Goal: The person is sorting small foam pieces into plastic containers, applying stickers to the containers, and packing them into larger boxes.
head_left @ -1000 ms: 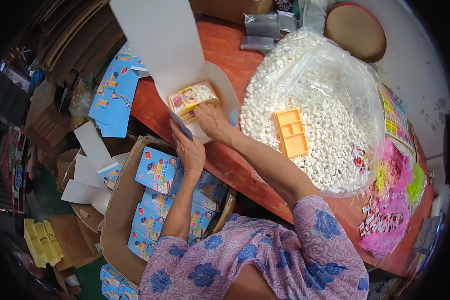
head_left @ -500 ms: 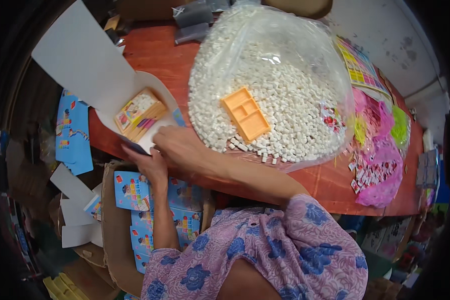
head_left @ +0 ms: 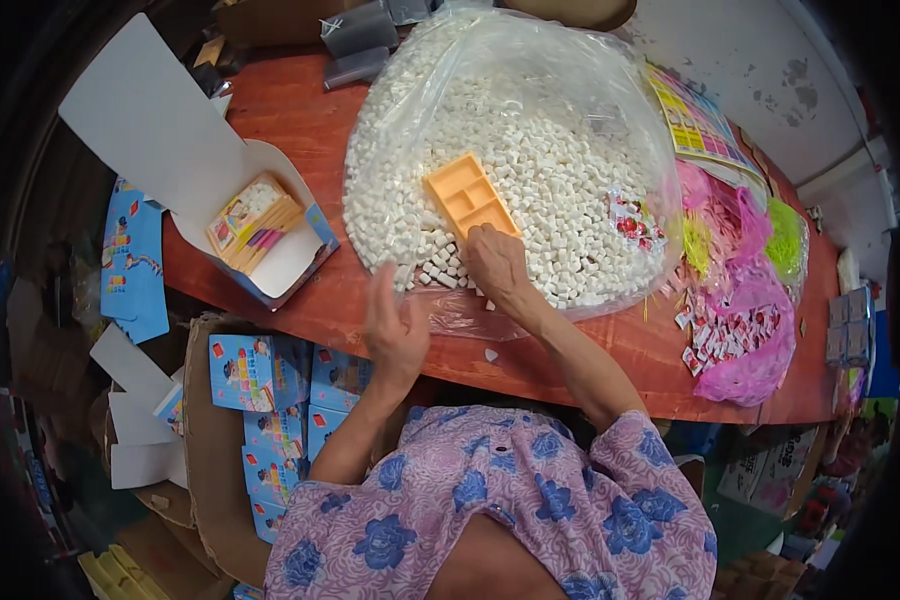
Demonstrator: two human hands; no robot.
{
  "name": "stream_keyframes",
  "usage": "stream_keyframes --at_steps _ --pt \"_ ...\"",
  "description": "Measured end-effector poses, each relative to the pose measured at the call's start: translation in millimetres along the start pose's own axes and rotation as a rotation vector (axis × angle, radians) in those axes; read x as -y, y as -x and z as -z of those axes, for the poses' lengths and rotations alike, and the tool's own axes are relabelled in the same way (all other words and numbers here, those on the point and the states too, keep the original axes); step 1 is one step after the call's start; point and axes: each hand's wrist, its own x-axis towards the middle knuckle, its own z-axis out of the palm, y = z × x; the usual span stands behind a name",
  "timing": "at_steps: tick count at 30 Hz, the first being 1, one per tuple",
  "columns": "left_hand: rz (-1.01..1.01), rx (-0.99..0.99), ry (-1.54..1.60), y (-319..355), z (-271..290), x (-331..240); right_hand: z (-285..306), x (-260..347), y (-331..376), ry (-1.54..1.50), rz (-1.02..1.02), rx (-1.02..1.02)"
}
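As the white-blue cardboard box (head_left: 278, 266) stands released, left hand (head_left: 398, 335) spreads empty — right hand (head_left: 496, 264) curls at edge of orange plastic tray (head_left: 472, 193), grip unclear.

Moderate, fairly even light covers the middle of the frame, its source out of view. Glare streaks the clear plastic bag (head_left: 610, 120); shadow darkens the space below the worktop (head_left: 280, 105). The left hand's (head_left: 395, 330) fingers are blurred. Fisheye distortion bends the outer edges, where the dim left and lower right look soft and black corners close in.
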Motion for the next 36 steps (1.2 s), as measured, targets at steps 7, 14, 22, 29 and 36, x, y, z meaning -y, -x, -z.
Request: stream_keyframes --at_steps 7,14,22,29,36 --pt "0.212 0.201 0.206 -3 -45 -5 -1 -12 8 -0.015 0.105 0.007" --pt "0.678 0.239 0.639 -38 -57 -22 26 -29 4 -0.099 0.197 -0.212" --pt "0.668 0.322 1.195 -47 -100 -31 33 -48 41 -0.24 0.306 -0.158" --pt "0.793 0.181 1.344 -42 -106 -35 51 -98 54 -0.506 0.026 -0.255" --pt "0.729 0.179 1.384 -48 -128 -28 19 -121 35 -0.008 -0.005 -0.167"
